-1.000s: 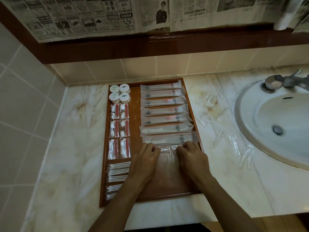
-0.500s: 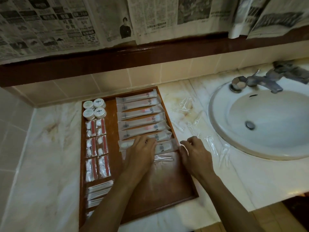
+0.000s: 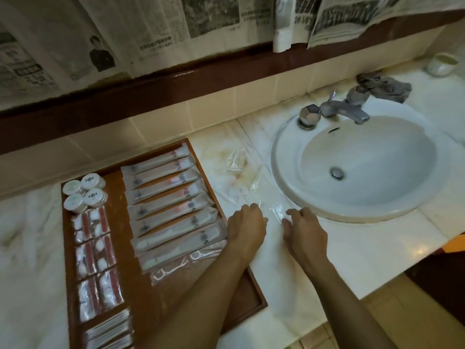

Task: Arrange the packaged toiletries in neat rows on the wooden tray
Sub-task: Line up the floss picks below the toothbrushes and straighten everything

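Observation:
The wooden tray (image 3: 141,293) lies on the marble counter. It holds several long toothbrush packets (image 3: 171,212) in a row, round white containers (image 3: 84,192), red-striped packets (image 3: 97,253), flat white packets (image 3: 108,331) and two clear floss-pick packets (image 3: 181,267). Loose clear floss-pick packets (image 3: 237,161) lie on the counter between tray and sink. My left hand (image 3: 247,225) rests on the counter just right of the tray, fingers curled down. My right hand (image 3: 303,230) is beside it, fingertips touching a clear packet (image 3: 276,211); no grip is visible.
A white sink (image 3: 357,159) with a metal tap (image 3: 337,110) fills the right side. A grey rag (image 3: 385,85) lies behind the tap. Newspaper sheets (image 3: 141,28) hang on the wall above a dark wooden ledge. The counter edge runs near my forearms.
Both hands have left the tray and moved right onto the counter among the loose clear packets. The camera view has swung right, bringing the sink into fuller view.

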